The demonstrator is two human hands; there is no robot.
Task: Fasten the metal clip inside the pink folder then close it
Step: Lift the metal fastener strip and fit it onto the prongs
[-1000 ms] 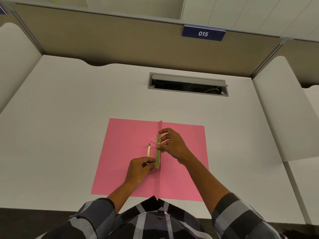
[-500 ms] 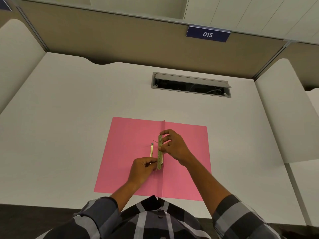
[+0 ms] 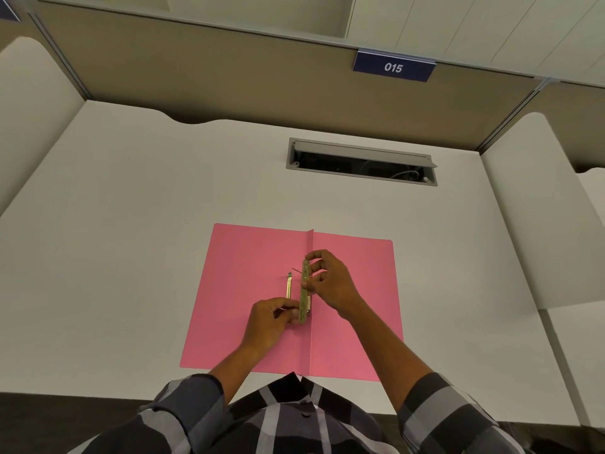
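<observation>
A pink folder (image 3: pixel 248 290) lies open and flat on the white desk, its centre fold running away from me. A long brass clip bar (image 3: pixel 304 294) stands along the fold. My right hand (image 3: pixel 330 281) pinches the bar's upper half between thumb and fingers. My left hand (image 3: pixel 268 322) pinches near the bar's lower end; what exactly sits under its fingertips is hidden. A second, narrower brass strip (image 3: pixel 289 287) lies on the left leaf just beside the bar, with a thin prong sticking out near its top.
A grey cable hatch (image 3: pixel 361 162) is set into the desk beyond the folder, with its lid raised. White side dividers (image 3: pixel 537 204) flank the desk, and a tan back panel carries a blue sign reading 015 (image 3: pixel 393 66).
Both hands stay on the clip bar in nearly the same grip. The camera view has shifted slightly; the folder has not moved on the desk.
</observation>
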